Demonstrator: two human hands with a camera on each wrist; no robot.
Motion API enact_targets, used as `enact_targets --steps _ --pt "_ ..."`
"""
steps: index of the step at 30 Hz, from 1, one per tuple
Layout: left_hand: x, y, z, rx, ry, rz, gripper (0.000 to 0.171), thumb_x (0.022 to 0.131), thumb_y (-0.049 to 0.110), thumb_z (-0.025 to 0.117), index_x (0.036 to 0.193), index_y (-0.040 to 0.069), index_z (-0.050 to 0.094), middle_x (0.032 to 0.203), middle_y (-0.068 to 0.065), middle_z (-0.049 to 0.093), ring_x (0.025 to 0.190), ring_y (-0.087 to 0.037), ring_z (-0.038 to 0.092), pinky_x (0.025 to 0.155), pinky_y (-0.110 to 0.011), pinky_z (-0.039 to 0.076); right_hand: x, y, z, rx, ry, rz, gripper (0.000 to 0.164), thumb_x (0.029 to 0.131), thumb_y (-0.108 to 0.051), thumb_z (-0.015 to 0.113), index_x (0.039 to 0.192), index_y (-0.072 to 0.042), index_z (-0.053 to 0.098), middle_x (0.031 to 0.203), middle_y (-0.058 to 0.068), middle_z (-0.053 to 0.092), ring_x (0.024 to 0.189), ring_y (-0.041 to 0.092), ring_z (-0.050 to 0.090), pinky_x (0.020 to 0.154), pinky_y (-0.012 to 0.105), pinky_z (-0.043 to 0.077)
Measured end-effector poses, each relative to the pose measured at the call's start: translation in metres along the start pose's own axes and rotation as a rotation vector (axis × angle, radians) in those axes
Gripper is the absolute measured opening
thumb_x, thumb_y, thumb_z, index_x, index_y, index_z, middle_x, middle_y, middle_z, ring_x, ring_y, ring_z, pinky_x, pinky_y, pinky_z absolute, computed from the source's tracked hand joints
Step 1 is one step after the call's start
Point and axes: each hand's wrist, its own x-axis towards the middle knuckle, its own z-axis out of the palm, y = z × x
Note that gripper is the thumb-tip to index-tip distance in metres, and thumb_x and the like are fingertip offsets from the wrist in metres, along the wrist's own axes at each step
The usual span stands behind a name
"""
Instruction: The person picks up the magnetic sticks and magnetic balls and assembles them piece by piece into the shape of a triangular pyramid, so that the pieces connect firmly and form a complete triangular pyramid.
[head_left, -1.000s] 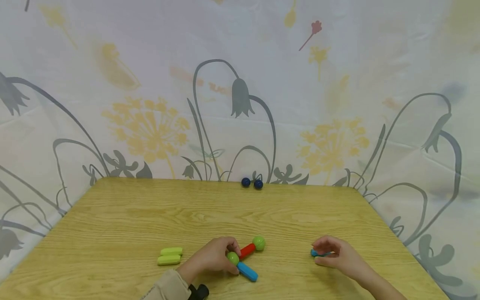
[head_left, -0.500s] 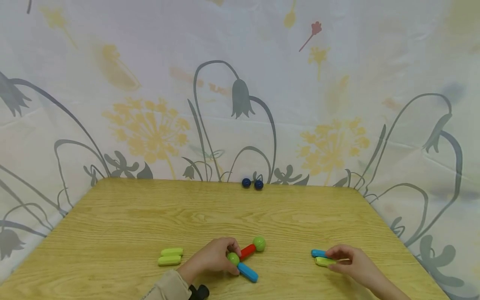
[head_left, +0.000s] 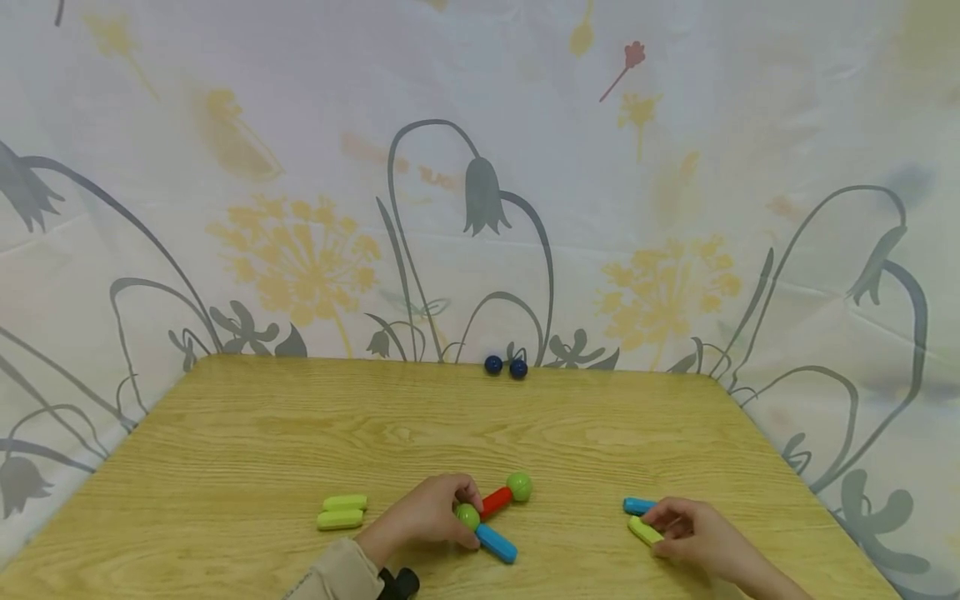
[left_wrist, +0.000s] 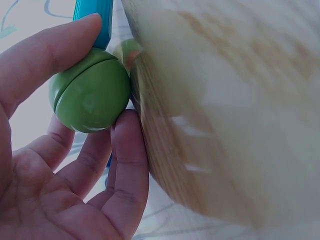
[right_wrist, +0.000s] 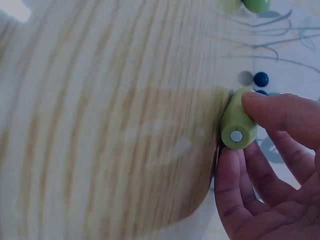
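Observation:
My left hand pinches a green ball between thumb and fingers, low over the wooden table. A blue magnetic stick runs from that ball toward the front right. From the ball's other side a red magnetic stick leads to a second green ball. On the right, my right hand grips a yellow-green magnetic stick by thumb and fingers; its near end shows a round silvery disc. Just behind it lies a loose blue stick, partly covered by the fingers.
Two yellow-green sticks, a rear one and a front one, lie side by side left of my left hand. Two dark blue balls sit at the back edge of the table, against a flower-printed curtain.
The right hand first covers the blue stick, then draws back toward the front right. The yellow-green stick comes into sight and turns at an angle, apart from the blue one. Left hand stays put.

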Motion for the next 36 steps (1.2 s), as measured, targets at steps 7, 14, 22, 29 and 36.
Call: enact_targets --steps 7,14,22,29,36 --pt "-0.001 0.002 0.000 0.000 0.003 -0.001 0.029 0.069 0.003 0.081 0.086 0.011 0.059 0.090 0.002 0.055 0.079 -0.017 0.046 0.070 -0.033 0.040 0.006 -0.006 0.008 0.012 -0.010 -0.044 0.027 0.080 -0.004 0.071 0.103 0.006 0.061 0.098 0.013 0.061 0.077 0.008 0.055 0.065 0.025 0.047" --pt "-0.001 0.000 0.000 0.000 0.006 -0.012 0.029 0.069 0.004 0.081 0.086 0.011 0.059 0.091 0.002 0.055 0.080 -0.018 0.046 0.071 -0.034 0.040 0.017 -0.018 0.022 0.006 -0.002 -0.066 0.032 0.080 -0.004 0.068 0.109 0.005 0.059 0.095 0.008 0.060 0.080 0.009 0.054 0.067 0.025 0.047" --pt "0.001 -0.001 0.001 0.004 0.004 -0.003 0.029 0.069 0.004 0.081 0.086 0.011 0.059 0.089 0.002 0.055 0.078 -0.017 0.046 0.069 -0.032 0.039 0.030 -0.032 0.036 0.054 -0.023 -0.050 0.034 0.079 -0.001 0.066 0.112 0.006 0.058 0.092 0.007 0.057 0.080 0.017 0.054 0.066 0.026 0.047" --pt "0.000 -0.002 0.001 0.004 0.008 -0.012 0.029 0.069 0.004 0.081 0.085 0.012 0.059 0.089 0.003 0.055 0.077 -0.016 0.046 0.068 -0.031 0.039 0.040 -0.044 0.049 0.060 -0.026 -0.040 0.041 0.078 -0.003 0.067 0.116 0.004 0.057 0.093 0.006 0.056 0.082 0.021 0.055 0.065 0.027 0.047" --pt "0.000 0.000 0.000 -0.006 0.004 -0.016 0.029 0.069 0.003 0.081 0.086 0.011 0.059 0.090 0.002 0.055 0.077 -0.017 0.046 0.069 -0.033 0.039 0.052 -0.054 0.060 0.110 -0.075 -0.015 0.040 0.080 -0.004 0.066 0.118 0.004 0.058 0.094 0.006 0.056 0.082 0.020 0.055 0.062 0.029 0.050"
